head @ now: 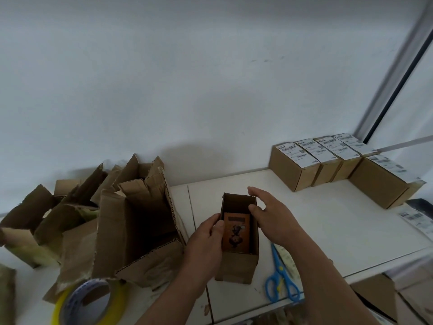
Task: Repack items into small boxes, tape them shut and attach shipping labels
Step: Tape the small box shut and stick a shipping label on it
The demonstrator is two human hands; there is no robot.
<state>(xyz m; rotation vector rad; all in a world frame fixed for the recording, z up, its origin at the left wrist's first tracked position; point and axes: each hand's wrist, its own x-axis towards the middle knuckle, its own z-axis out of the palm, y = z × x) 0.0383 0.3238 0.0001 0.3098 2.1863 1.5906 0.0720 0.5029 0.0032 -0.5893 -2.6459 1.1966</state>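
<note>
Fingers of the left hand (206,240) pinch the box (239,240) wall on the table (328,226); the right hand (271,216) rests flat, fingers straight. An orange pack (236,232) sits inside. Pushing unevenly might tip it.

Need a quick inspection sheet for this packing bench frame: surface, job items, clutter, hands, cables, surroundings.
Surface: white table, seam lines between panels.
Job's things: small open box upright at centre, orange item inside it; tape roll at near left; blue scissors right of the box; loose labels at right edge.
Clutter: torn-open cartons heaped on the left.
Hands: left hand grips the box's left wall, thumb inside; right hand open, fingers at the box's far right rim.
Cables: nothing seen.
Surroundings: labelled finished boxes in a row at far right; plain white wall; more cardboard below the table's right edge.
</note>
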